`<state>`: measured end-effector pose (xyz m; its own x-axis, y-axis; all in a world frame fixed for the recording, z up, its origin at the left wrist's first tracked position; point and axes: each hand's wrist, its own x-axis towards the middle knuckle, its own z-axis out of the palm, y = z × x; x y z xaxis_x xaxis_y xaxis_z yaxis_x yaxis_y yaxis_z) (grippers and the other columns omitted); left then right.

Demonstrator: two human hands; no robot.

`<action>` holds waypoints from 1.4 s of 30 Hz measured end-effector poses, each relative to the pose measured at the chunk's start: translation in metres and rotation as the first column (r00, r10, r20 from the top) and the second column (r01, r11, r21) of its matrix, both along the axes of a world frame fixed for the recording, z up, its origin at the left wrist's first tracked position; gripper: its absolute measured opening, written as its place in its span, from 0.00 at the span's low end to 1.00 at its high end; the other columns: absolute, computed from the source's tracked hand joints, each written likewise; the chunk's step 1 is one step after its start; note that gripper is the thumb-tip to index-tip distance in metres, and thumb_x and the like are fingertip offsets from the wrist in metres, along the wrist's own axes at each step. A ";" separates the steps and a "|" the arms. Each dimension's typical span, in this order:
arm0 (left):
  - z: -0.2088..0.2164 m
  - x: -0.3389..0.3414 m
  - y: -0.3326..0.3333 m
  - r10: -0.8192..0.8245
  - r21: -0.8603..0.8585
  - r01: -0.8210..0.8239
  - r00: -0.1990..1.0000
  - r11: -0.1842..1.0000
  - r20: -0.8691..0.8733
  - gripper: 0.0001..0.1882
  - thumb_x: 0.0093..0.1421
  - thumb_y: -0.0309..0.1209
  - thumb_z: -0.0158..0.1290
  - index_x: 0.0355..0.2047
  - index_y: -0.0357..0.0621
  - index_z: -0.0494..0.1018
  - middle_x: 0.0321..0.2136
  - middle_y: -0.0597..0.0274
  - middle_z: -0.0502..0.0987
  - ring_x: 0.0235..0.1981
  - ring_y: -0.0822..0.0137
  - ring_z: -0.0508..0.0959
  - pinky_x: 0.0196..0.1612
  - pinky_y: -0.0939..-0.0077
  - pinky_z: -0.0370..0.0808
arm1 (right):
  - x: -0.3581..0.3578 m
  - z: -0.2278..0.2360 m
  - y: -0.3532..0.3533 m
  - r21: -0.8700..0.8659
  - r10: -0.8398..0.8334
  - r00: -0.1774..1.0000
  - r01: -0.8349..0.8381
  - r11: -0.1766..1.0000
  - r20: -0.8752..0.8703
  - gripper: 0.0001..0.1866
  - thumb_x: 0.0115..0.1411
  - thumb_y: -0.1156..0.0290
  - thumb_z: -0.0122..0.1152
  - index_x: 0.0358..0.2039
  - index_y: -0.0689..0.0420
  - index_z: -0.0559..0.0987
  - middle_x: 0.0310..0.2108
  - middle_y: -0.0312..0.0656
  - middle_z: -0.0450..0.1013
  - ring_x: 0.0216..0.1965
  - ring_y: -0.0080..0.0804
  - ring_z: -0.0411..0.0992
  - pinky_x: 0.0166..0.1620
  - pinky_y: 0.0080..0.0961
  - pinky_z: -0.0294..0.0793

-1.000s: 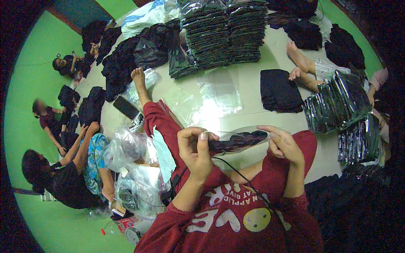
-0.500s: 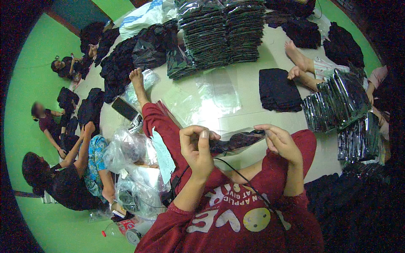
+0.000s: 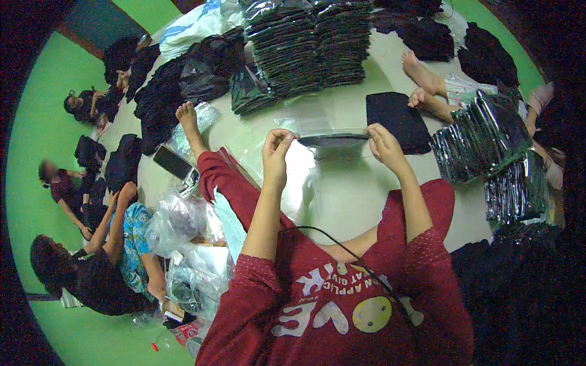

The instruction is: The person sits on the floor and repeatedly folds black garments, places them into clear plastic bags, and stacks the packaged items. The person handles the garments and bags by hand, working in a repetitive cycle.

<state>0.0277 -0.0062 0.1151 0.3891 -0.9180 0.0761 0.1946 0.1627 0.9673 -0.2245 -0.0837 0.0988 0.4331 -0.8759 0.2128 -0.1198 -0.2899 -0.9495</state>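
Observation:
Between my hands a flat see-through plastic bag with a black folded garment [image 3: 334, 141] in it is stretched out, seen nearly edge-on above the floor. My left hand [image 3: 276, 152] pinches its left end between thumb and fingers. At the right end, my right hand [image 3: 386, 148] grips the other corner. Beyond my right hand lies a folded black cloth [image 3: 398, 124] on the tiles. Several flat see-through bags [image 3: 285, 114] lie on the floor past my left hand, partly lost in glare.
Tall stacks of bagged black garments [image 3: 308, 49] stand ahead, with more bagged packs [image 3: 482, 140] at the right. Loose plastic bags [image 3: 198, 274] and a phone [image 3: 172, 161] lie to my left. A person in black [image 3: 91, 274] sits there. Another person's feet [image 3: 422, 73] rest at far right.
Both hands have moved forward, away from my body, with the bagged garment. It was tilted and slack before and is now held level and taut.

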 end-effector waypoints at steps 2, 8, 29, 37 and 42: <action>-0.026 0.003 -0.002 0.006 -0.050 -0.003 0.998 0.999 0.058 0.04 0.54 0.26 0.50 0.29 0.41 0.67 0.26 0.63 0.72 0.30 0.72 0.71 0.38 0.81 0.66 | -0.004 -0.020 0.004 0.238 0.020 0.995 0.004 0.971 -0.100 0.13 0.62 0.65 0.40 0.33 0.60 0.71 0.18 0.36 0.61 0.18 0.20 0.59 0.25 0.18 0.59; -0.139 -0.018 0.034 0.059 0.496 -0.225 0.943 0.839 0.329 0.06 0.52 0.29 0.51 0.29 0.40 0.70 0.22 0.65 0.73 0.25 0.74 0.71 0.34 0.80 0.66 | 0.000 -0.136 0.034 -0.161 -0.083 0.957 0.039 0.986 -0.279 0.11 0.62 0.68 0.39 0.35 0.58 0.72 0.15 0.37 0.61 0.17 0.24 0.62 0.25 0.26 0.65; -0.113 -0.041 0.040 0.296 -0.147 -0.339 0.444 0.929 0.846 0.07 0.55 0.30 0.48 0.27 0.39 0.68 0.24 0.58 0.72 0.30 0.62 0.70 0.43 0.65 0.59 | -0.005 -0.142 0.026 -0.352 -0.023 0.982 -0.045 0.935 -0.189 0.12 0.62 0.66 0.40 0.34 0.57 0.72 0.12 0.30 0.57 0.12 0.18 0.53 0.16 0.15 0.53; -0.012 -0.044 0.062 0.387 -0.331 -0.258 0.820 0.908 0.421 0.05 0.59 0.25 0.43 0.32 0.35 0.62 0.25 0.58 0.69 0.24 0.71 0.72 0.28 0.82 0.69 | -0.011 0.011 0.045 0.206 0.125 0.988 -0.103 0.973 -0.096 0.11 0.62 0.68 0.41 0.33 0.59 0.71 0.14 0.30 0.57 0.15 0.15 0.54 0.19 0.14 0.54; 0.018 -0.047 0.074 0.416 -0.372 -0.289 0.848 0.882 0.329 0.05 0.60 0.25 0.42 0.34 0.37 0.59 0.24 0.60 0.65 0.20 0.73 0.70 0.24 0.82 0.68 | -0.007 0.044 0.065 0.207 0.132 0.991 -0.130 0.970 0.007 0.11 0.63 0.67 0.40 0.33 0.59 0.71 0.12 0.27 0.54 0.12 0.11 0.52 0.16 0.11 0.50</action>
